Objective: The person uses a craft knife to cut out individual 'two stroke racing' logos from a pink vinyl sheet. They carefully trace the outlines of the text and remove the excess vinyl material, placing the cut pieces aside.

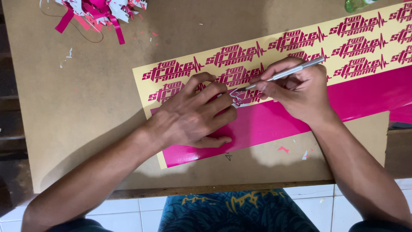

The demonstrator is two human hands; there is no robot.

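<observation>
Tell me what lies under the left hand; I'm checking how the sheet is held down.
The left hand rests flat on the sticker sheet, covering magenta vinyl and part of a yellow-backed row. Whatever is cut beneath the palm is hidden. The right hand holds a silver craft knife.

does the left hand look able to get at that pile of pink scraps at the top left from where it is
Probably yes. The left hand rests flat on the pink vinyl sheet, holding nothing, and only bare brown board lies between it and the scrap pile.
</observation>
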